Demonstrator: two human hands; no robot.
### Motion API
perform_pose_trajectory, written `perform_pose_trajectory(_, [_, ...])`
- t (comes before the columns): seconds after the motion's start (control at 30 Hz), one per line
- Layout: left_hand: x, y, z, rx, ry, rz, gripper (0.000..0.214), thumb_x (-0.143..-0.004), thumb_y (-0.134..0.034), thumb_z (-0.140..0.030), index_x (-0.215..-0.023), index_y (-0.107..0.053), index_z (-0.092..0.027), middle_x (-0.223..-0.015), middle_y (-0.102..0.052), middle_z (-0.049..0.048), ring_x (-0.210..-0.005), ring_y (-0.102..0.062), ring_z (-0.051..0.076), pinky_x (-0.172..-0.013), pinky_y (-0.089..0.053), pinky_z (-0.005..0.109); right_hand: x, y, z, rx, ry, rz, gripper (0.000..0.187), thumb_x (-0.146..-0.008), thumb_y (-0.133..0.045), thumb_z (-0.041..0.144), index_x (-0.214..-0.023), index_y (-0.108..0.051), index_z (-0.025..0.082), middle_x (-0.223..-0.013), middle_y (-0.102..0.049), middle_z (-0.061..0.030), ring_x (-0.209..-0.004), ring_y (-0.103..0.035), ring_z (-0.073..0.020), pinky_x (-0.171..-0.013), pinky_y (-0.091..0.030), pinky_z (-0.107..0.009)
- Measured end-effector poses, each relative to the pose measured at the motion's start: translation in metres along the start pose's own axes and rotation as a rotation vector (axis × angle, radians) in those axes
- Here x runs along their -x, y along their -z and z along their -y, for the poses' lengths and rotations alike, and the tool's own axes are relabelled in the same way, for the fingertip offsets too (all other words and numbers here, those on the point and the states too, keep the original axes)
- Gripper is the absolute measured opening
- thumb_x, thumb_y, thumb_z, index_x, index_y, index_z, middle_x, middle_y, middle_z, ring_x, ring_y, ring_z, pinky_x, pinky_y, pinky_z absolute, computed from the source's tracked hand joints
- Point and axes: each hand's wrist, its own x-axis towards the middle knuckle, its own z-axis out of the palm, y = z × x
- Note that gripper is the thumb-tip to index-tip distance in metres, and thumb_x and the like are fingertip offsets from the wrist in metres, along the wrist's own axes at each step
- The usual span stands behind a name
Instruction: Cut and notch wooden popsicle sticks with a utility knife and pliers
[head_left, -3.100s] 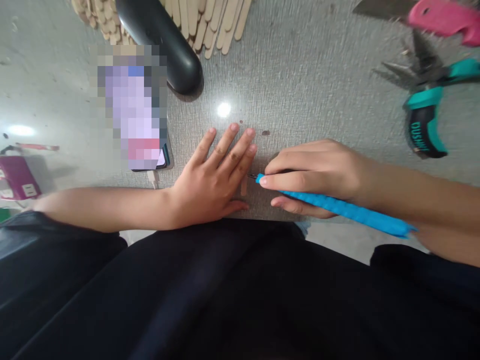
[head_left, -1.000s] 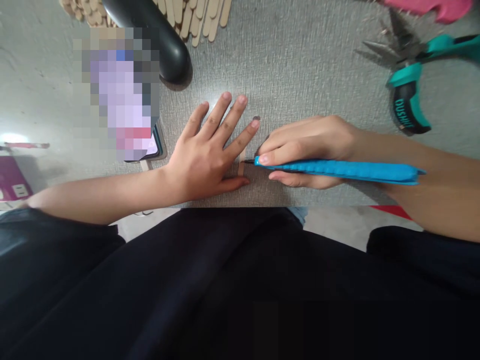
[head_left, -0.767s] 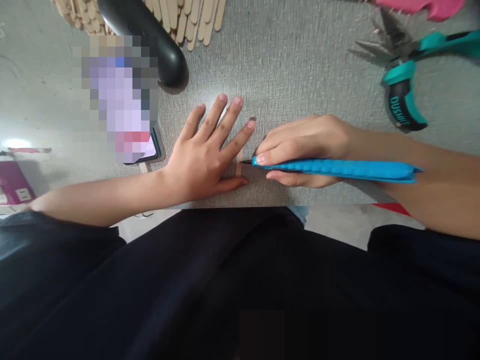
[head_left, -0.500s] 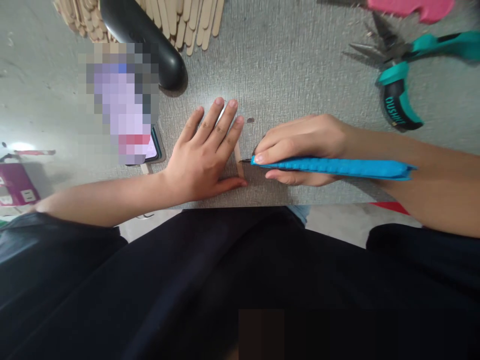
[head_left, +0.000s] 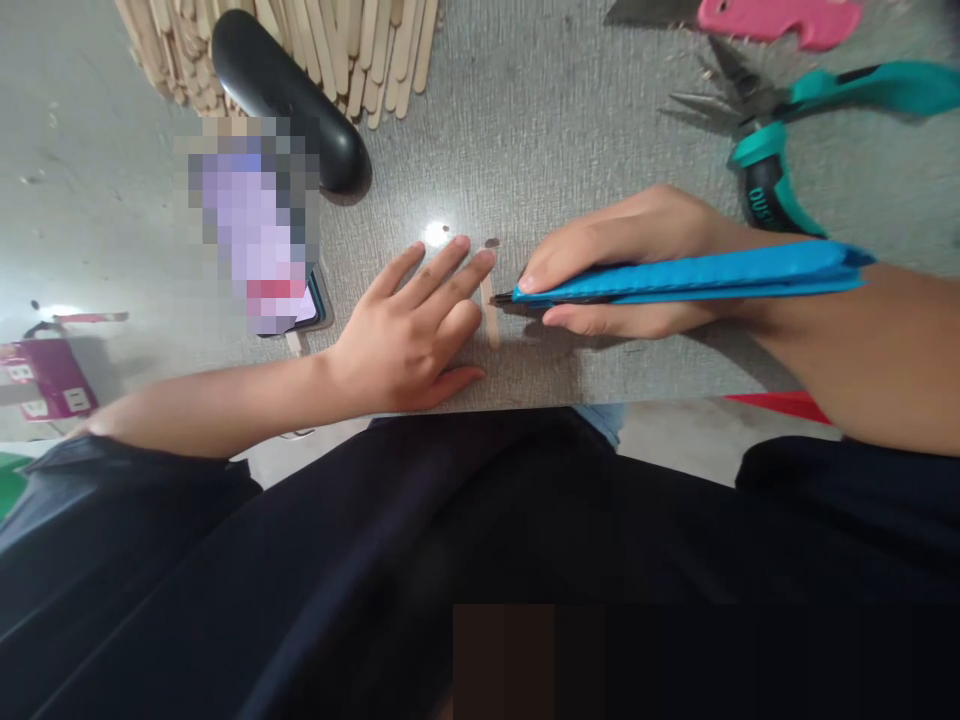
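Note:
A short pale wooden craft stick (head_left: 491,325) lies on the tabletop between my two hands. To its left rests my left hand (head_left: 416,330), palm down, fingers spread with the index finger bent. One fingertip of that hand is at the stick's upper end; whether it presses on the stick I cannot tell. My right hand (head_left: 630,255) is closed around a blue utility knife (head_left: 720,275), thumb and fingers gripping near its front. The knife's dark tip meets the stick from the right.
Many craft sticks (head_left: 367,60) are heaped at the top left, beside a black case (head_left: 292,105) and a phone (head_left: 311,305), partly blurred out. Teal-handled pliers (head_left: 761,160) and a pink-handled cutter (head_left: 780,20) lie top right. A purple socket block (head_left: 56,380) is far left.
My left index finger has bent and drawn back, uncovering more of the stick. The knife's rear end has swung upward in my right hand. The whole view has shifted slightly.

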Motion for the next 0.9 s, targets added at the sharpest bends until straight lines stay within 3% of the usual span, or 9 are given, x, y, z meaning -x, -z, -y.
perform_pose_trajectory(0.23, [0.014, -0.003, -0.017, -0.174, 0.093, 0.012, 0.066, -0.107, -0.079, -0.069, -0.156, -0.069, -0.027, -0.189, -0.059, 0.0193, -0.179, -0.055, 0.048, -0.149, -0.046, 0.069, -0.003, -0.002, 0.006, 0.067, 0.002, -0.071, 0.018, -0.124, -0.069, 0.039, -0.137, -0.071, 0.027, -0.107, -0.083, 0.0017, -0.091, -0.081, -0.0139, -0.082, -0.063, -0.029])
perform_pose_trajectory(0.33, [0.017, -0.001, -0.021, -0.144, 0.104, 0.033, 0.083, -0.106, -0.082, -0.071, -0.172, -0.060, -0.028, -0.191, -0.056, 0.0219, -0.180, -0.052, 0.052, -0.150, -0.043, 0.074, -0.005, -0.008, 0.008, 0.057, -0.014, -0.083, 0.014, -0.123, -0.070, 0.035, -0.136, -0.068, 0.029, -0.109, -0.084, 0.0022, -0.092, -0.081, -0.0135, -0.083, -0.063, -0.028])
perform_pose_trajectory(0.43, [0.016, 0.001, -0.021, -0.057, 0.127, 0.073, 0.098, -0.103, -0.082, -0.077, -0.183, -0.052, -0.030, -0.195, -0.051, 0.0185, -0.184, -0.044, 0.055, -0.152, -0.037, 0.078, -0.006, -0.014, 0.008, 0.077, -0.008, -0.117, 0.016, -0.121, -0.071, 0.032, -0.136, -0.067, 0.028, -0.109, -0.083, 0.0025, -0.088, -0.080, -0.0125, -0.082, -0.062, -0.026])
perform_pose_trajectory(0.57, [0.010, -0.001, -0.017, 0.029, 0.124, 0.115, 0.100, -0.102, -0.079, -0.082, -0.184, -0.053, -0.032, -0.201, -0.042, 0.0140, -0.188, -0.032, 0.055, -0.156, -0.030, 0.076, -0.007, -0.020, 0.006, 0.109, 0.037, -0.172, 0.017, -0.119, -0.073, 0.028, -0.135, -0.069, 0.024, -0.098, -0.077, 0.0032, -0.074, -0.073, -0.0105, -0.072, -0.057, -0.024])
perform_pose_trajectory(0.73, [0.005, -0.002, -0.012, 0.096, 0.136, 0.166, 0.099, -0.102, -0.078, -0.080, -0.184, -0.054, -0.031, -0.203, -0.038, 0.0123, -0.190, -0.031, 0.054, -0.157, -0.029, 0.073, -0.009, -0.024, 0.009, 0.212, 0.023, -0.168, 0.015, -0.119, -0.069, 0.032, -0.133, -0.063, 0.028, -0.101, -0.078, 0.0021, -0.086, -0.079, -0.0166, -0.080, -0.062, -0.029])
perform_pose_trajectory(0.9, [0.005, -0.001, -0.012, 0.111, 0.164, 0.183, 0.104, -0.099, -0.082, -0.083, -0.184, -0.055, -0.031, -0.203, -0.038, 0.0137, -0.190, -0.029, 0.056, -0.157, -0.027, 0.075, -0.012, -0.024, 0.010, 0.259, 0.056, -0.158, 0.016, -0.120, -0.068, 0.028, -0.134, -0.061, 0.026, -0.106, -0.079, 0.0009, -0.091, -0.080, -0.0170, -0.085, -0.063, -0.030])
